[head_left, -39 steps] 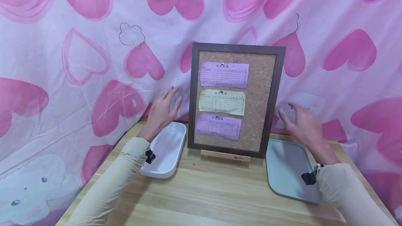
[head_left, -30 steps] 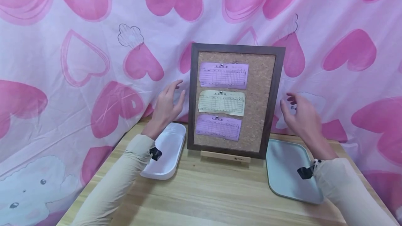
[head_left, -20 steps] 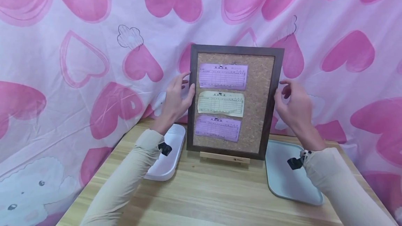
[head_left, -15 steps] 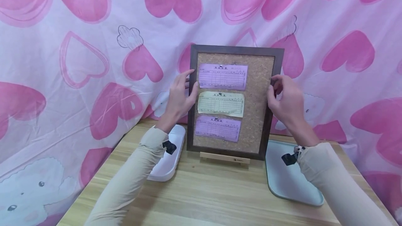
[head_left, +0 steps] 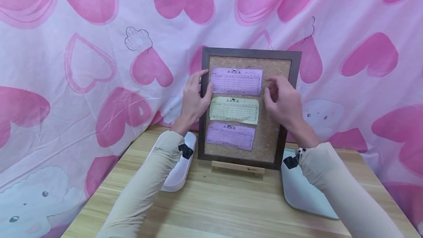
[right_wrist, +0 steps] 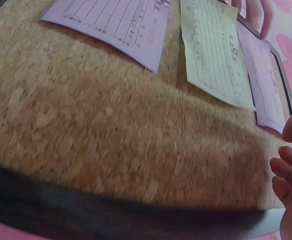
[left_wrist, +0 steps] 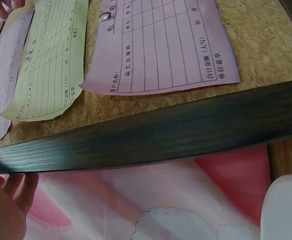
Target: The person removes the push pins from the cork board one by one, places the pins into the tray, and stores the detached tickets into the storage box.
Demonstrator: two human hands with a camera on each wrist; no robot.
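Note:
A cork board point(head_left: 274, 135) in a dark frame stands upright on a small wooden stand point(head_left: 238, 167). Three receipt slips are pinned one above another: a purple slip point(head_left: 236, 83) on top, a pale green slip point(head_left: 234, 111) in the middle and another purple slip point(head_left: 230, 137) below. My left hand point(head_left: 195, 98) holds the frame's left edge; in the left wrist view fingers point(left_wrist: 27, 192) reach behind the edge. My right hand point(head_left: 284, 100) hovers before the cork at the right of the top slip, its fingers loosely curled with nothing between them.
On the wooden table point(head_left: 224, 205), a white tray point(head_left: 175, 181) lies left of the board, partly under my left sleeve. A grey-green tray point(head_left: 304, 194) lies to the right under my right forearm. A heart-patterned cloth point(head_left: 99, 113) hangs close behind.
Both hands have come inward from beside the board. My left hand has reached and taken the frame's left edge; the right has passed over the right edge toward the top slip.

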